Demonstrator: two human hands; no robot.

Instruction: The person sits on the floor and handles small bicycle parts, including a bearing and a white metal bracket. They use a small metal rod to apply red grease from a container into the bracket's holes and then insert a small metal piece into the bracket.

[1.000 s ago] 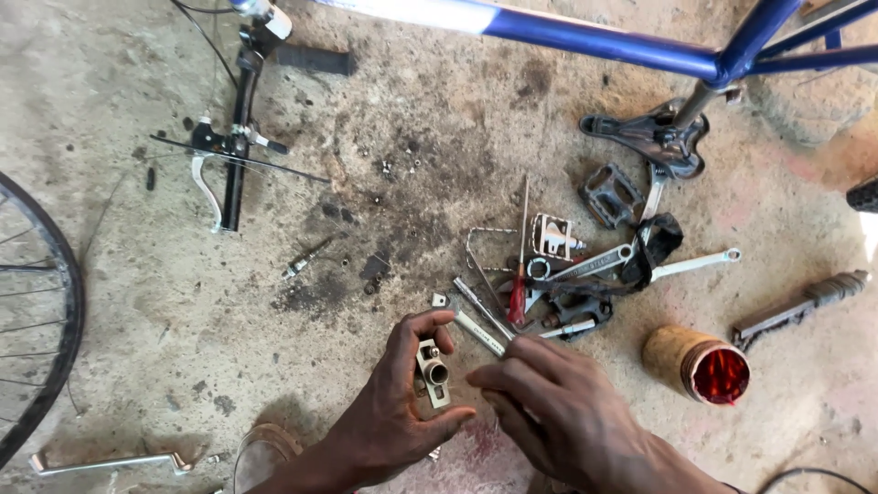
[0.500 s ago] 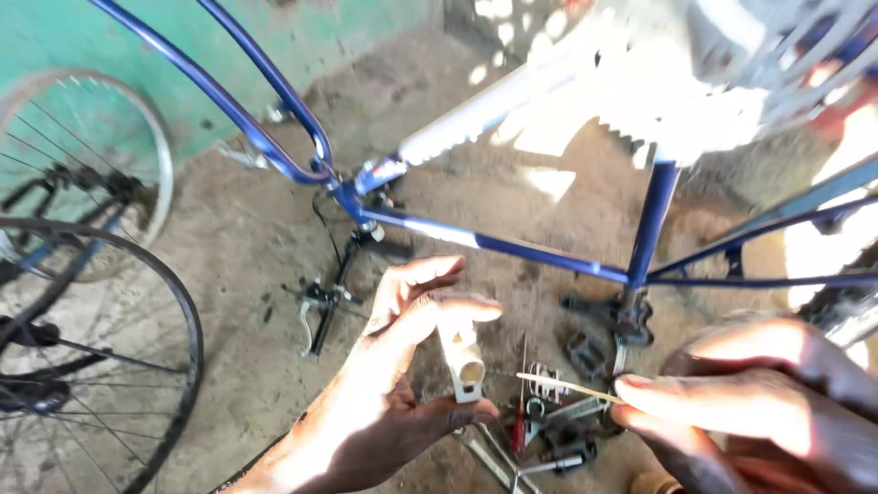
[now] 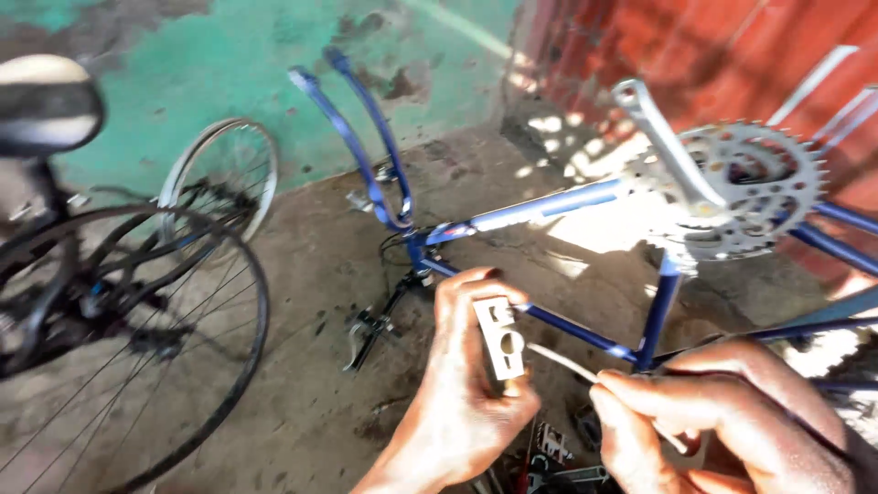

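Risk first: my left hand (image 3: 457, 402) pinches a small slotted metal bracket (image 3: 500, 337) while my right hand (image 3: 722, 421) grips a thin rod (image 3: 562, 360) aimed at its hole; the rod could slip off, I judge, and the bracket drop among the loose tools (image 3: 549, 457) directly below it. Beyond the bracket lie a blue bicycle frame (image 3: 549, 206), stained concrete floor (image 3: 311, 274) and a green wall (image 3: 229, 64).

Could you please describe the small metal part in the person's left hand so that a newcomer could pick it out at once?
Start at the blue bicycle frame lying upside down on the concrete floor. In front of it, the left hand holds a small pale metal bracket upright between thumb and fingers. Unlike the thin rod pinched in the right hand, it is flat and blocky, with cut-out holes.
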